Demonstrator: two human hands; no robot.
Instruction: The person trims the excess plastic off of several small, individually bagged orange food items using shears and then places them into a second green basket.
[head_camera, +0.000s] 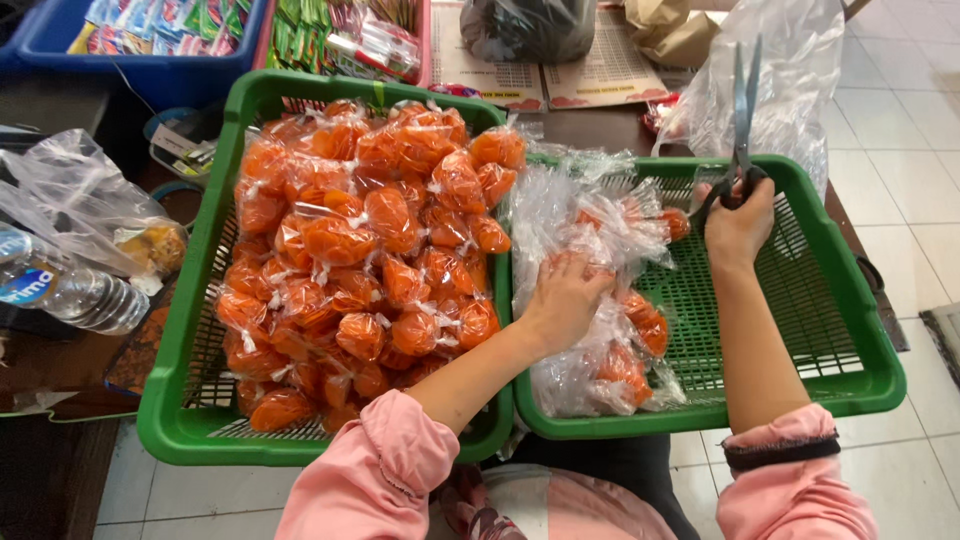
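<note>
The person's left hand lies palm-down on a strip of clear plastic packets of orange snack, its fingers spread and pressing the plastic rather than closed around it, so the grip is open. That strip drapes across the left part of the right green basket, from the far rim down to the near wall, with a few filled orange packets showing through the crumpled film.

The right hand is raised over the far side of the same basket, its grip closed through the black handles of a pair of scissors. The blades point straight up and away from the person and look shut together.

Just beside, touching wall to wall, the left green basket is heaped with small tied packets of orange snack. Both baskets rest on a dark table. At the far left lie a plastic water bottle and a crumpled clear bag. Beyond the baskets stand a blue crate of sachets and a large clear plastic bag.
</note>
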